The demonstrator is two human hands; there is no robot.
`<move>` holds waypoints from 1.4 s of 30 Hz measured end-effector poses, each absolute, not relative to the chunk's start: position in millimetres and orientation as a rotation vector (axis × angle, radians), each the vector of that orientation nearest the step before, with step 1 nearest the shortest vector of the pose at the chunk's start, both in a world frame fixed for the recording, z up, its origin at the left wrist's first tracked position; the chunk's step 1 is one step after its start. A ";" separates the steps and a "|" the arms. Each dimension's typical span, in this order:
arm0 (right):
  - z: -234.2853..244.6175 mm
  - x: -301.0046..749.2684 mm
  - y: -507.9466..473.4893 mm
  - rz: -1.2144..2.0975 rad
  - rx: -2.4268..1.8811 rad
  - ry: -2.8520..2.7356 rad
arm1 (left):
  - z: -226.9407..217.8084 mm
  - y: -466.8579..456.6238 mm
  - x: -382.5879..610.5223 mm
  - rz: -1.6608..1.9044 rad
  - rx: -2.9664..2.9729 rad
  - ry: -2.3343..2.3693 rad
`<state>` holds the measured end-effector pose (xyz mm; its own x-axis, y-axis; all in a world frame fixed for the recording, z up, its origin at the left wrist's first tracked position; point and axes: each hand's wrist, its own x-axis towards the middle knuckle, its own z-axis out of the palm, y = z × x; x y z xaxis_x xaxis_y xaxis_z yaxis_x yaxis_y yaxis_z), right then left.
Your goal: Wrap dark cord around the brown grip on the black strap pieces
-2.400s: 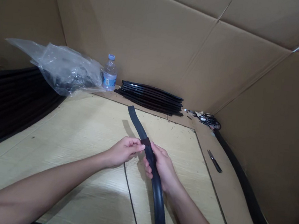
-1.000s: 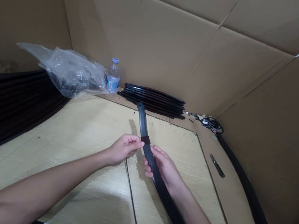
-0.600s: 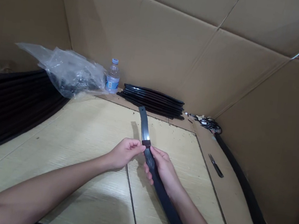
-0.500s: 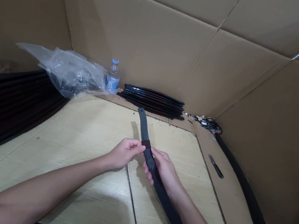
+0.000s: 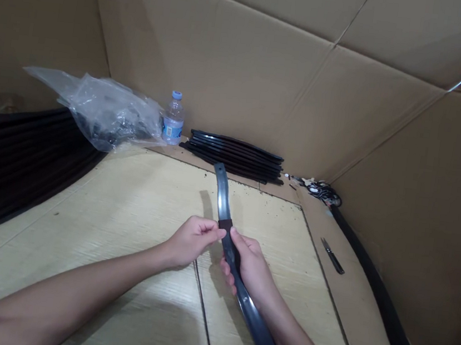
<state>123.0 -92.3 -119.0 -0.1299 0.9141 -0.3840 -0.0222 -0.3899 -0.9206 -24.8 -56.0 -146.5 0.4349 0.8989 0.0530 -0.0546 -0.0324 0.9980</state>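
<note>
A long, glossy black strip (image 5: 223, 194) with a hole near its far end runs from the middle of the table down to the lower right. Around it sits a short dark brown band (image 5: 225, 225). My left hand (image 5: 197, 241) pinches the band's left edge between thumb and forefinger. Just below the band, my right hand (image 5: 251, 262) is wrapped around the strip, its thumb on top and its fingers curling underneath. The strip's far end is held above the tabletop, casting a shadow to its left.
Similar black strips (image 5: 236, 155) are stacked at the back beside a water bottle (image 5: 174, 118) and clear plastic bags (image 5: 114, 110). Long dark strips (image 5: 17, 163) lie at the left. A small knife (image 5: 333, 256) and a long black strip (image 5: 379, 291) lie right. Cardboard walls (image 5: 228, 54) surround the table.
The strip has rolled slightly, so its surface now catches the light. My right thumb has shifted up against the band's lower edge; both hands keep their hold.
</note>
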 end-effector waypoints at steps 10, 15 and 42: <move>-117.9 124.7 -88.6 1.716 -1.203 -0.914 | -146.3 -52.7 -25.8 0.956 1.293 0.770; -114.6 127.7 -92.3 1.865 -1.023 -0.779 | -146.1 -50.4 -26.5 0.895 1.264 0.678; -123.1 127.5 -93.1 1.758 -0.958 -0.860 | -153.7 -48.2 -35.9 0.726 1.127 0.518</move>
<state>127.5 -93.1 -123.1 -0.2678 0.9348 -0.2332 -0.3894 -0.3264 -0.8613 -35.9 -48.2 -153.7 0.6661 0.7457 -0.0137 -0.2559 0.2457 0.9350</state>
